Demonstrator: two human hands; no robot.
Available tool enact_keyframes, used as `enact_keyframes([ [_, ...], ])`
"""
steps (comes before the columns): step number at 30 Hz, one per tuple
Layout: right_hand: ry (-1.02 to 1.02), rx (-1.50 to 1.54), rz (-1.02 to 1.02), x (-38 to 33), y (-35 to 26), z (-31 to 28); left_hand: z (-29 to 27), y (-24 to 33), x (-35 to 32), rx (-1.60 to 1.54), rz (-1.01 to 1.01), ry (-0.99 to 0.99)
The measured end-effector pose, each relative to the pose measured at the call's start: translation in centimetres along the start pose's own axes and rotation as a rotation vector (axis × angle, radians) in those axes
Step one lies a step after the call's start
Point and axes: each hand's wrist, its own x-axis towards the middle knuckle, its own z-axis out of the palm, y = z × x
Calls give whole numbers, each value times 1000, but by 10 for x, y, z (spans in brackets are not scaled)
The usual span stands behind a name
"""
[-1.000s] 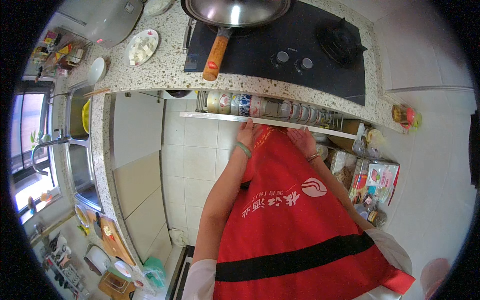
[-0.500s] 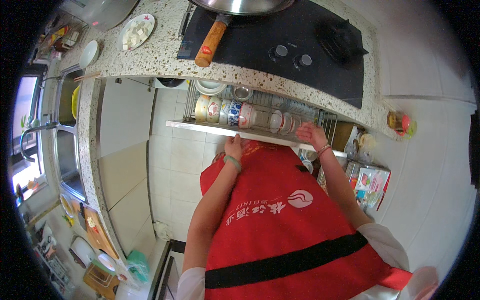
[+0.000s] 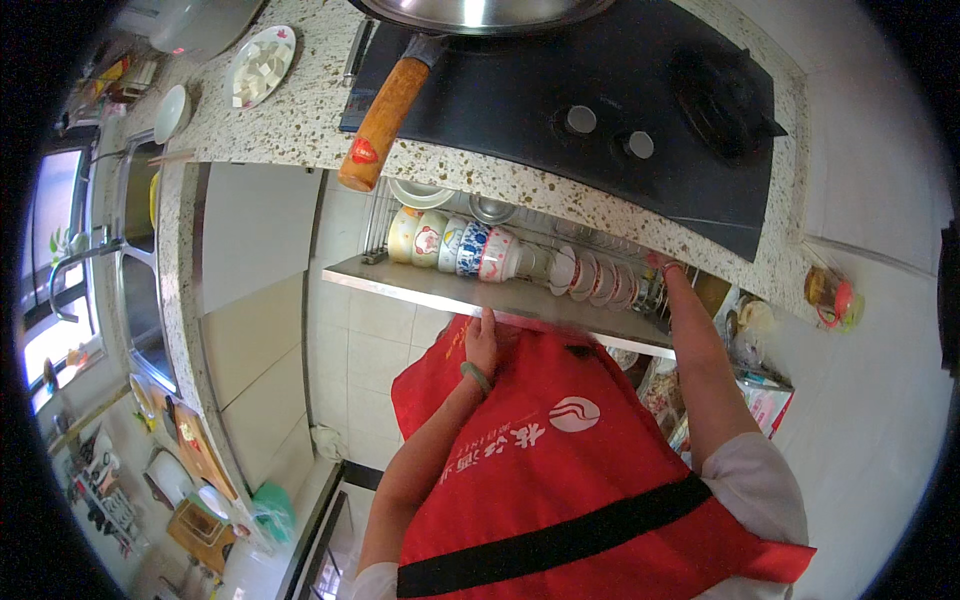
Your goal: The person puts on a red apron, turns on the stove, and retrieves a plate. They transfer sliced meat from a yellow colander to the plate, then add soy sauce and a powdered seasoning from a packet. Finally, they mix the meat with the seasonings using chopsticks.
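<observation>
right hand [image 3: 657, 261]: now deeper in drawer [image 3: 420, 288] | left hand [image 3: 482, 346]: at its front | grips unclear

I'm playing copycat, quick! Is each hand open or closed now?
Left hand: at the front of the drawer; can't tell whether it's gripping.
Right hand: at the drawer's right end, partly hidden; can't tell.

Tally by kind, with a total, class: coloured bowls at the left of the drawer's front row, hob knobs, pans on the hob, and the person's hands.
Coloured bowls: 5
Knobs: 2
Pans: 1
Hands: 2 (one partly hidden)
Total: 10
</observation>
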Motion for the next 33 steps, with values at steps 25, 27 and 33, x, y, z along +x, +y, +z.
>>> enact_keyframes([
  [25,383,-560,-288,-128,-23,-14,-43,-16,21,-425,-247,-101],
  [27,392,-572,-408,-152,-18,-31,-46,-20,28,-429,-244,-93],
  [33,269,-500,-670,-226,-27,-76,-43,-8,32,-377,-263,-91],
])
